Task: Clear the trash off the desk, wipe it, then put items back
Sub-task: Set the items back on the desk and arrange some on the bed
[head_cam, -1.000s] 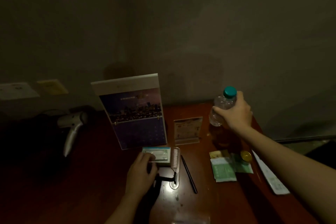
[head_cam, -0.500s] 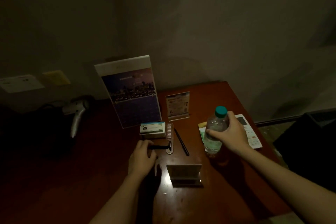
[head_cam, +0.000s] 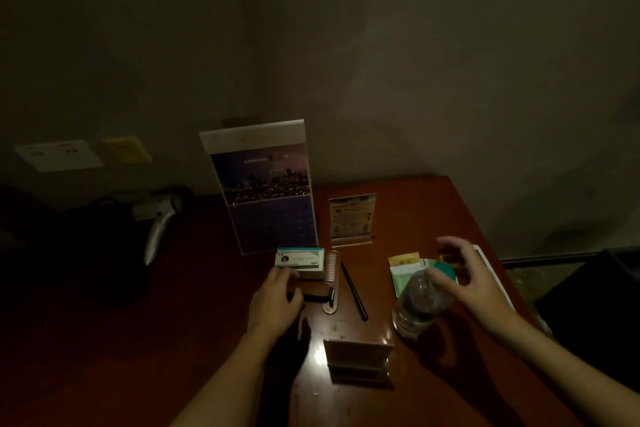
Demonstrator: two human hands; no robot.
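The bottle (head_cam: pixel 420 305) stands on the surface (head_cam: pixel 415 204) beside the pen (head_cam: pixel 353 291); the right hand (head_cam: pixel 467 279) hovers at its cap, grip apart. It looks light, thin and slick, so hold it mid-body. The left hand (head_cam: pixel 277 300) is on the razor (head_cam: pixel 317 295), grip unclear.

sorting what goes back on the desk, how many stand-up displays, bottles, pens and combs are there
stand-up display: 3, the calendar, card stand, front stand
bottle: 1
pen: 1
comb: 1
total: 6

Your glossy, polished wooden worktop (head_cam: pixel 415 211) gleams beside a clear plastic bottle (head_cam: pixel 415 308) and a matt paper calendar (head_cam: pixel 266 198).
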